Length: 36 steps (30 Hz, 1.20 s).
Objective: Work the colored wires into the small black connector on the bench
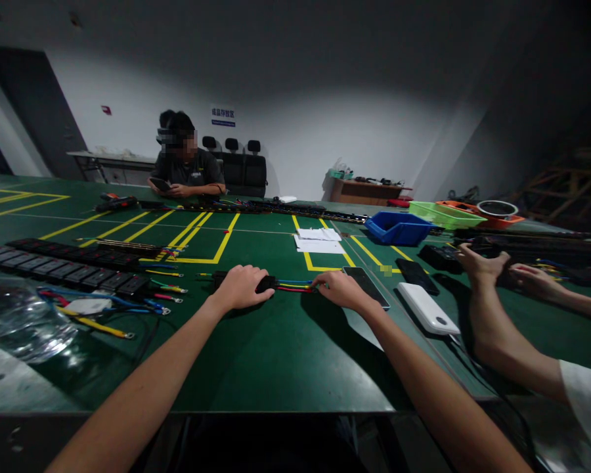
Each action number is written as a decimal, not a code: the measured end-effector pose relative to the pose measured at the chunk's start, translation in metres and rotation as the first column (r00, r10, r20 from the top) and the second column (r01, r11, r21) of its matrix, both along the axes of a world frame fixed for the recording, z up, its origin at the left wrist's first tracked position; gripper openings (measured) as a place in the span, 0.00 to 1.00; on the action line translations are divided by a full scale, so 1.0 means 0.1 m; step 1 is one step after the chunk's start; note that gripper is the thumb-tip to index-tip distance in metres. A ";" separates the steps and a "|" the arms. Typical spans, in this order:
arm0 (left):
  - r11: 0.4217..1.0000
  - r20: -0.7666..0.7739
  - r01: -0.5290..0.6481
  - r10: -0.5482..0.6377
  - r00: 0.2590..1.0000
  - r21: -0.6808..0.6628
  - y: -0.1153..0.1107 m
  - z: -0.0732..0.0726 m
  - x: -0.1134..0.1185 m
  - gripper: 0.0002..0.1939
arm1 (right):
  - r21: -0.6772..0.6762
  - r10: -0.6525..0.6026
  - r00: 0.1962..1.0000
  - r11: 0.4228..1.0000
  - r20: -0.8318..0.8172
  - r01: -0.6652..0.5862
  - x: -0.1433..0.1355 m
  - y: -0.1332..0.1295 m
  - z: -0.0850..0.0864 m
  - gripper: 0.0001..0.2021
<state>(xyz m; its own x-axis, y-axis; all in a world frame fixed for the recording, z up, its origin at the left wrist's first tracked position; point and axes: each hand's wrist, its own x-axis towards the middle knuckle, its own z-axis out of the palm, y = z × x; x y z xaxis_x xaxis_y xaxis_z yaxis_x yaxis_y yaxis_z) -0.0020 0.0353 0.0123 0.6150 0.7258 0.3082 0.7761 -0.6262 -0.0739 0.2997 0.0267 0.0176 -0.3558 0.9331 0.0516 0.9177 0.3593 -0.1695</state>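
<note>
Wires (294, 285) in several colours already run out of the black block (266, 284), so this piece looks partly or wholly put together, though whether they are fastened inside cannot be told. The block lies flat on the green table (276, 355), in front of the person, under the left hand (239, 287), whose fingers are curled over it with the thumb along the near side. The right hand (342, 289) appears to pinch the wires near their right-hand end, beside a phone (368, 282); its fingers hide that end, so its state cannot be judged. A thin wire end (204, 275) shows beyond the block's other side. Off to the left lie long black strips (79, 269), with metal-tipped cables (103, 326) near them; these look further assembled, but nothing shows whether they are finished. How much work remains on the held piece is not visible.
</note>
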 end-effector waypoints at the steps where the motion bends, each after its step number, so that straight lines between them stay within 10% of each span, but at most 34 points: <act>1: 1.000 0.000 0.002 -0.002 1.000 0.002 0.00 0.00 0.00 0.25 | -0.004 0.001 1.000 1.000 -0.002 -0.001 0.00 0.00 0.00 0.17; 36: 1.000 -0.006 -0.002 0.002 1.000 -0.007 -0.01 0.01 0.01 0.25 | 0.035 -0.011 0.999 0.999 0.033 0.010 -0.04 -0.06 0.06 0.16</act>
